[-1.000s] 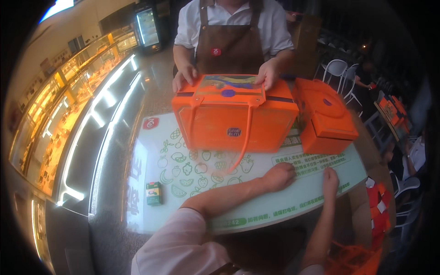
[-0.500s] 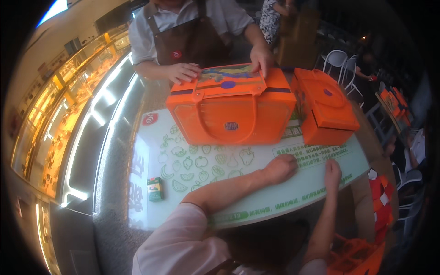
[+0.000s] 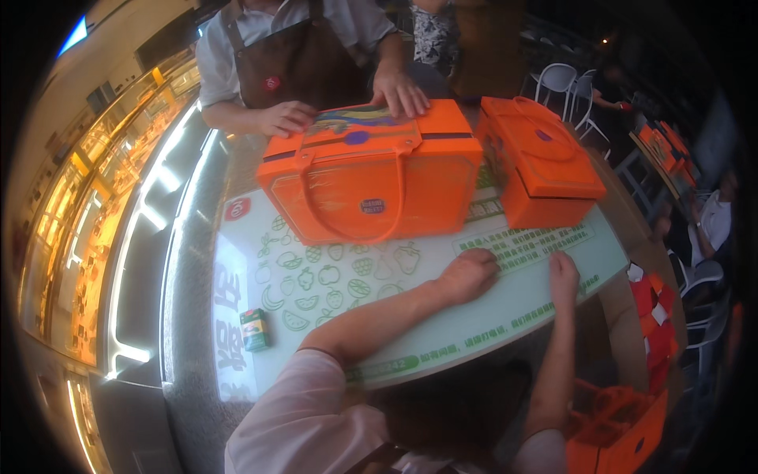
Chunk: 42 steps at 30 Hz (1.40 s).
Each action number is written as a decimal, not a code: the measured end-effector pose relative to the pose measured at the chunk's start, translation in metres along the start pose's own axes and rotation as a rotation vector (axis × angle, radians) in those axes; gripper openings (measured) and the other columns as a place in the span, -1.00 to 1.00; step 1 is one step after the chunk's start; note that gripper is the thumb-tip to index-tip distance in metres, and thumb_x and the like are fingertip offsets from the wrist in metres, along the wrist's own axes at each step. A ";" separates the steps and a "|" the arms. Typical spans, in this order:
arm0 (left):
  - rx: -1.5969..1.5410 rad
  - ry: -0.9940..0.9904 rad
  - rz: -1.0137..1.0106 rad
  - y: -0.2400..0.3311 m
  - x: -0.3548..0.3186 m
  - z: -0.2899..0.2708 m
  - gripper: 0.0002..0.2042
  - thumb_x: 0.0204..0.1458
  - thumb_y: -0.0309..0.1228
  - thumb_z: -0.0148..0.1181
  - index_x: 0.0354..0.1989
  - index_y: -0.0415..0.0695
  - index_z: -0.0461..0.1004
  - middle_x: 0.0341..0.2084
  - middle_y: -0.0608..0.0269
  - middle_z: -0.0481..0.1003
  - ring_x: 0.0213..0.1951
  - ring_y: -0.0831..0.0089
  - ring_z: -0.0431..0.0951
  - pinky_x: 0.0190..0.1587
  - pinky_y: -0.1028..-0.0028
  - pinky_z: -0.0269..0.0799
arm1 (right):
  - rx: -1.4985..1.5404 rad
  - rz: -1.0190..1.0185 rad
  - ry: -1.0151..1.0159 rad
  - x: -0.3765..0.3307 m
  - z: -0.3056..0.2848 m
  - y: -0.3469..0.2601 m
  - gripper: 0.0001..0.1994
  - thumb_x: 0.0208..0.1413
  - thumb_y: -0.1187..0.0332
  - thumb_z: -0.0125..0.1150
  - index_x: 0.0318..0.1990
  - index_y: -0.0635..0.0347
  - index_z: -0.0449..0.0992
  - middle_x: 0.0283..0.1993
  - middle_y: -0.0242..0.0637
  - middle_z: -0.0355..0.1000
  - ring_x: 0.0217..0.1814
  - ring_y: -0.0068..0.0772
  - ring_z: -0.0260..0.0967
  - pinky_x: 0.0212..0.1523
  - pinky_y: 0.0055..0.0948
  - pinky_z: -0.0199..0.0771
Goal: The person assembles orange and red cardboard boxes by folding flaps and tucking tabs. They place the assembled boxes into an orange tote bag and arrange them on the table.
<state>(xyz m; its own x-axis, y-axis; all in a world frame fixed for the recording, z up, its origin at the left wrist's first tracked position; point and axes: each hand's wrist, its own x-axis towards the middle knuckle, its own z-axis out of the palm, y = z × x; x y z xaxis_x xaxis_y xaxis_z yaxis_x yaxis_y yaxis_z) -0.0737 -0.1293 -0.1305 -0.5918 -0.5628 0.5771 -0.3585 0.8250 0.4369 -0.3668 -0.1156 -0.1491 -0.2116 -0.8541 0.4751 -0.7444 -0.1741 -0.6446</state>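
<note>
My left hand (image 3: 471, 272) rests closed in a fist on the white table (image 3: 371, 320), near the orange boxes, with nothing showing in it. To its right, my right hand (image 3: 563, 272) is also closed, held by the table's right edge, and nothing shows in it. Beyond my left hand stands a large orange gift box (image 3: 442, 178) with a looped handle on its front. A smaller orange gift box (image 3: 557, 178) stands just right of it. Across the table, a person in a brown apron (image 3: 296, 67) lays both hands on the large box's top.
A small green pack (image 3: 254, 330) lies on the table's left part. Lit glass display cases (image 3: 87, 229) run along the left. At lower right is an open orange box (image 3: 620, 430), with red and white packets (image 3: 651, 324) behind it. White chairs (image 3: 557, 81) stand farther back.
The view has shifted slightly, moving the boxes left in the picture. The other person's hand at the box's right has moved left and now lies flatter on its top. My hands stay closed.
</note>
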 end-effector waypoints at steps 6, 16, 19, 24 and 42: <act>-0.024 -0.030 -0.044 0.001 0.000 0.000 -0.82 -0.04 -0.43 0.22 -0.29 -0.24 0.57 -0.20 -0.02 0.52 -0.05 0.01 0.49 0.08 0.17 0.42 | -0.019 -0.006 0.017 -0.001 -0.002 -0.006 -0.81 0.24 0.40 0.05 -0.18 0.36 0.50 -0.18 0.03 0.48 -0.12 0.07 0.45 -0.04 -0.22 0.44; 0.007 -0.047 -0.029 -0.002 -0.001 0.001 -0.79 0.00 -0.40 0.22 -0.23 -0.25 0.58 -0.14 -0.02 0.52 -0.01 0.02 0.49 0.13 0.20 0.41 | -0.012 0.011 0.005 -0.001 -0.002 -0.011 -0.81 0.23 0.40 0.07 -0.17 0.36 0.50 -0.16 0.05 0.48 -0.10 0.10 0.45 -0.04 -0.21 0.44; 0.011 -0.057 -0.034 -0.001 0.000 0.001 -0.79 0.01 -0.41 0.22 -0.21 -0.25 0.58 -0.12 -0.03 0.51 0.00 0.02 0.49 0.13 0.20 0.41 | -0.009 0.003 0.028 -0.002 -0.003 -0.013 -0.81 0.23 0.40 0.06 -0.17 0.36 0.50 -0.17 0.04 0.49 -0.11 0.08 0.45 -0.04 -0.22 0.44; 0.006 -0.048 -0.037 0.000 0.000 0.001 -0.80 0.01 -0.42 0.21 -0.24 -0.25 0.57 -0.14 -0.03 0.51 -0.02 0.02 0.49 0.10 0.20 0.43 | 0.011 0.038 0.004 -0.002 -0.004 -0.018 -0.80 0.23 0.40 0.06 -0.16 0.36 0.51 -0.14 0.02 0.50 -0.09 0.04 0.47 -0.01 -0.23 0.43; 0.026 -0.101 -0.060 0.003 0.002 -0.005 -0.78 0.03 -0.41 0.22 -0.17 -0.22 0.57 -0.08 -0.02 0.51 0.05 0.04 0.49 0.14 0.19 0.43 | -0.010 0.016 0.023 0.000 -0.002 -0.010 -0.81 0.21 0.41 0.07 -0.17 0.36 0.53 -0.14 0.00 0.51 -0.09 0.03 0.47 -0.01 -0.24 0.45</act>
<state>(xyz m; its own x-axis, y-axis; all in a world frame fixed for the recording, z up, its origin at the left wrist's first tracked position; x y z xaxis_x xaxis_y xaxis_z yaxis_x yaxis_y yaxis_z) -0.0724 -0.1277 -0.1250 -0.6382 -0.6039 0.4774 -0.4131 0.7920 0.4496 -0.3609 -0.1129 -0.1413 -0.2374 -0.8454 0.4784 -0.7471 -0.1559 -0.6462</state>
